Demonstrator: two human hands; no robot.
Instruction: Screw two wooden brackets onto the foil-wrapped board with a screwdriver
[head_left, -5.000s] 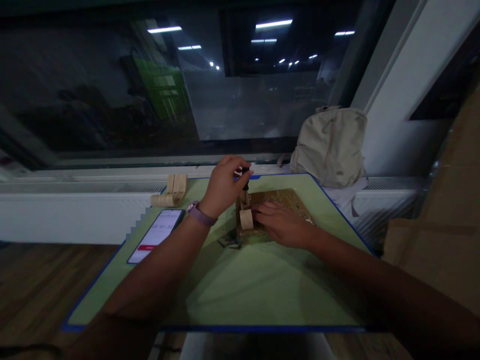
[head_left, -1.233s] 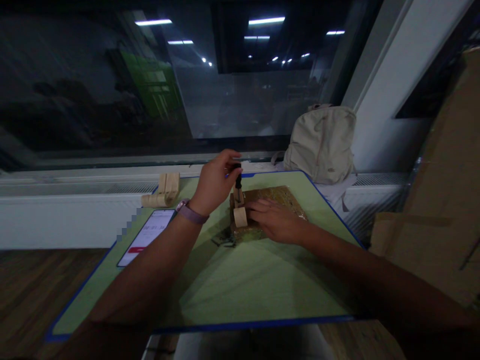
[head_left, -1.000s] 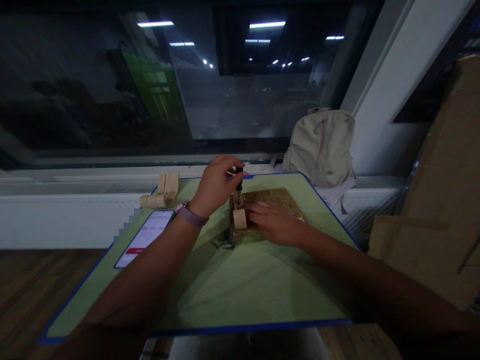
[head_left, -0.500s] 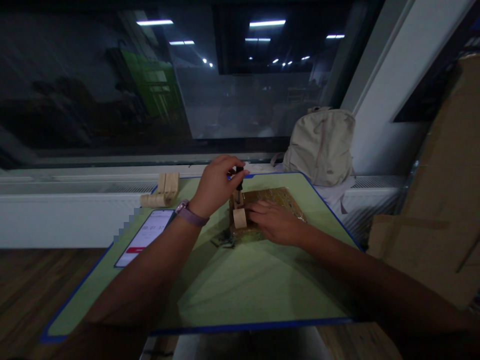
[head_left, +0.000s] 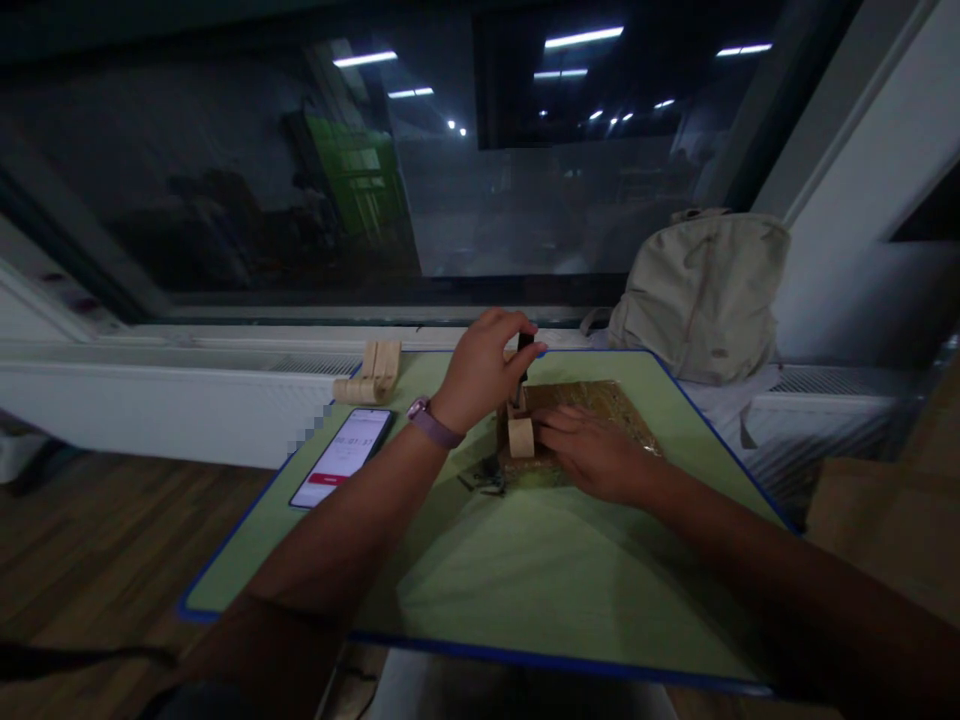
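Note:
My left hand, with a watch on its wrist, is closed round the black handle of a screwdriver. The tool stands upright, its shaft pointing down at a light wooden piece. That piece lies on the left side of a flat slab wrapped in brown tape. My right hand lies over the slab, its fingertips against the wooden piece; whether they grip it is hidden. Small dark metal bits, perhaps screws, lie beside the slab's near left corner.
A phone with a timer on its screen lies on the green table at the left. Behind it sit several wooden pieces. A beige backpack leans by the window at the right, with cardboard nearer.
The view has swung left, so everything sits further right in the picture. Both hands keep their places at the wooden piece, and the screwdriver remains upright in my left hand.

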